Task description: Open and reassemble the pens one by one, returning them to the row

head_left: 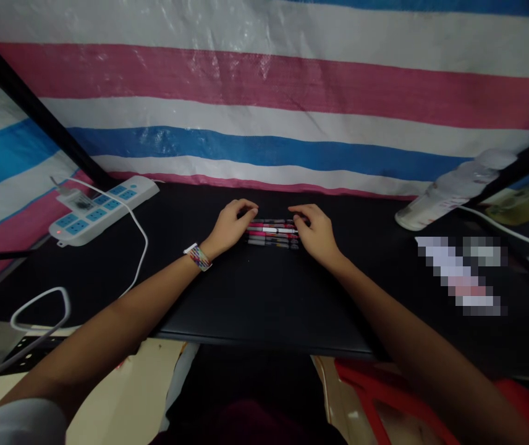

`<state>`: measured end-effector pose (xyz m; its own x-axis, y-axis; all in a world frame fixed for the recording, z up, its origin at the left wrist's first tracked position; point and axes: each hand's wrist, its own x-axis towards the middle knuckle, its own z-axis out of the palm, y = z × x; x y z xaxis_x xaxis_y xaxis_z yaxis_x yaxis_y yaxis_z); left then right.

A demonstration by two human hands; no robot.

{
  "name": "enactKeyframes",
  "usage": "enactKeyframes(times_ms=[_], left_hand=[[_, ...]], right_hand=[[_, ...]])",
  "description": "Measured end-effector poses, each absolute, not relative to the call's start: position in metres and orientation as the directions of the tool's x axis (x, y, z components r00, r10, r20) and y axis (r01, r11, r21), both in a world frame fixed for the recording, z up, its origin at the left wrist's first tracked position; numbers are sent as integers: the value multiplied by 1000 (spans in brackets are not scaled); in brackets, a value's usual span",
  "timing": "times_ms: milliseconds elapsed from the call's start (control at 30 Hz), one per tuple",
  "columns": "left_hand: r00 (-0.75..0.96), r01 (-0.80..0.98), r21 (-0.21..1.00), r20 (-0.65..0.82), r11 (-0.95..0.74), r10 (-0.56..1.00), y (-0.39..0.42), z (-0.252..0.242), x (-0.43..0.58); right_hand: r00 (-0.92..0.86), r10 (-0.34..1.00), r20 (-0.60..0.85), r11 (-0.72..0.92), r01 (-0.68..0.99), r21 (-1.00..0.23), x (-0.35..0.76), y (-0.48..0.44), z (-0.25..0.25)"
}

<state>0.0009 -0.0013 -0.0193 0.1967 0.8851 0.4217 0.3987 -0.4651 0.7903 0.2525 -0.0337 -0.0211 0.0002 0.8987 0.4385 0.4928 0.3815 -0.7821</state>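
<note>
A row of slim pens (pixel 272 230) lies side by side on the black table (pixel 264 296), between the left hand (pixel 226 227) and the right hand (pixel 317 233), each with fingers curled at 1 end of the row; I cannot tell whether either is clamped on a pen. They should be light and stiff, smooth enough to roll; mid-barrel looks the surest hold.

Pens (pixel 272 230) lie on the table (pixel 264 296) (power strip (pixel 123 193) left, bottle (pixel 447 191) right)
</note>
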Motion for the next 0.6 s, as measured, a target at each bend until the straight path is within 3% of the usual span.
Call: enactKeyframes(times_ms=[133, 233, 433, 600], left_hand=[[95, 241, 900, 350, -363, 932, -13, -15, 16], [73, 165, 932, 315, -323, 946, -20, -12, 25], [59, 27, 962, 269, -271, 961, -22, -12, 27], [78, 35, 960, 275, -278, 958, -24, -12, 26]], right_hand=[[152, 930, 335, 290, 255, -922, 244, -30, -27], [170, 944, 284, 265, 122, -956, 233, -31, -31], [147, 960, 239, 237, 30, -971, 226, -34, -36], [122, 960, 252, 248, 46, -968, 230, -32, -39]])
